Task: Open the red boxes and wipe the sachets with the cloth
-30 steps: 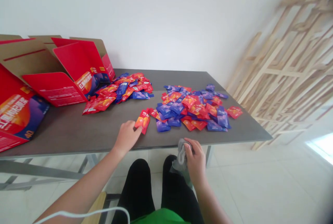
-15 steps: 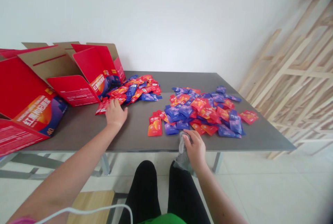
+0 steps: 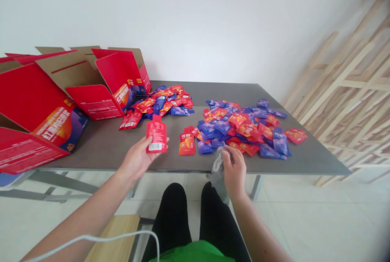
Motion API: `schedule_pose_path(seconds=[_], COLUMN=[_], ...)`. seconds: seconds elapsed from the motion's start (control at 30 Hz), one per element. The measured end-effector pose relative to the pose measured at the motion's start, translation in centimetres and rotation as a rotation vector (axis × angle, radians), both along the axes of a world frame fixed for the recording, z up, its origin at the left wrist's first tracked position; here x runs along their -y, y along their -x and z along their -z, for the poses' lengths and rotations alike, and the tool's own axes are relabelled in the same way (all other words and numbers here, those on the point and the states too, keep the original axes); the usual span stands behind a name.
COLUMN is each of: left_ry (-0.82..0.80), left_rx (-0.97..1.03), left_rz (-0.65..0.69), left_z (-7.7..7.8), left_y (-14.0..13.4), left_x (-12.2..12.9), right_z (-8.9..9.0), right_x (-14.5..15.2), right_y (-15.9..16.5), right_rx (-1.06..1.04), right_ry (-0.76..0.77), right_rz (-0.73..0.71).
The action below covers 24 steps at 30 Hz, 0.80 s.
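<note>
- Spanning the background, a smooth, matte white wall (image 3: 201,26) rises behind everything.
- Before it stands a flat, dark grey table (image 3: 198,91) with a straight front edge and metal legs.
- Pale, bare wooden frames (image 3: 350,91) lean at the right, their slats long and narrow.
- Red cardboard cartons (image 3: 30,103) sit open on the table's left side, brown inside, flaps angled, printed in orange and blue.
- A loose heap of glossy red-orange and purple-blue pouches (image 3: 240,128) spreads on the right; a smaller heap (image 3: 164,103) lies beside the cartons.
- The right hand (image 3: 235,170) has its fingers closed around a soft, crumpled grey cloth (image 3: 217,168) at the table's front edge.
- The left hand (image 3: 141,154) pinches a red pouch (image 3: 157,132), thumb in front, the other fingers partly curled behind it.
- That pouch is held above the table near its front edge, roughly upright: flat, near-rectangular, with a narrow neck on top, fine pale print and a white barcode panel low down.
</note>
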<state>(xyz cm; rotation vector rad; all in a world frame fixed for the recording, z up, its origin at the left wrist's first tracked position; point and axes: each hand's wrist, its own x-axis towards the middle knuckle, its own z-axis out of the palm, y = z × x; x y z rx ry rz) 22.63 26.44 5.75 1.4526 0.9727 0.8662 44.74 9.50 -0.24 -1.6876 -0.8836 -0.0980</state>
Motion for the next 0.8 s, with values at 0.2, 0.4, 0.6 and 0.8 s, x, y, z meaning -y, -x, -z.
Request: schedule_pose_path(seconds=[0.2,0.4,0.6,0.8], left_ry=[0.583,0.644,0.651,0.316], left_rx=[0.361,0.374,0.42,0.237], left_rz=[0.244,0.342,0.52,0.467], left_z=[1.2,2.5,2.0,2.6], left_y=[-1.4,-1.3,-0.2,-0.4], left_x=[9.9,13.2,14.0,13.6], right_z=[-3.6,-2.6,-2.8,-3.5], right_x=[1.1,0.4,2.7,3.4], right_y=[8.9,6.6,4.7,8.3], right_rx=[0.29,0.342,0.152,0.373], right_ry=[-0.099,0.173,0.012,0.086], right_rz=[-0.256,-0.345,0.029,-0.379])
